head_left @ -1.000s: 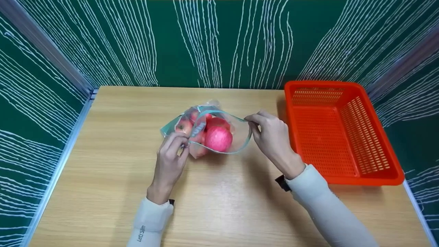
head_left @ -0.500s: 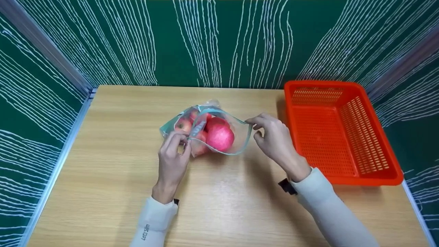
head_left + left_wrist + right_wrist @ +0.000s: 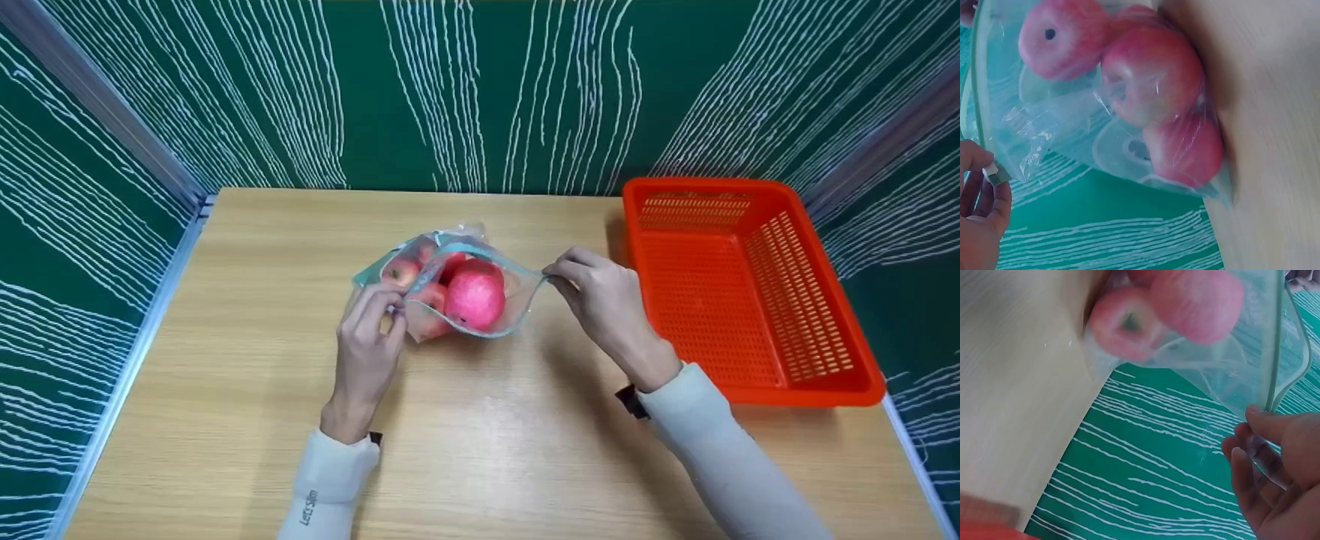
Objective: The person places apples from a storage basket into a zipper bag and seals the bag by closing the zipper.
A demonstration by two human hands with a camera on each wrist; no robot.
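A clear zip bag [image 3: 519,304] with a teal rim stands on the table, its mouth facing me and parted. Inside it are several red apples; the brightest pink apple [image 3: 475,300] lies just within the mouth. My left hand [image 3: 366,341] pinches the left corner of the rim. A small pale slider tab [image 3: 996,174] shows between thumb and fingers in the left wrist view. At the opposite corner, my right hand [image 3: 602,304] pinches the rim's edge between thumb and index finger; its other fingers curl loosely in the right wrist view.
A red plastic basket [image 3: 731,300] with slotted sides stands on the right of the wooden table [image 3: 480,465], close to my right hand. Green walls [image 3: 487,90] with white wavy lines enclose the table's back and sides.
My right hand has shifted slightly right, drawing the bag's right corner to a point. The mouth looks narrower there. My left hand has moved a little left.
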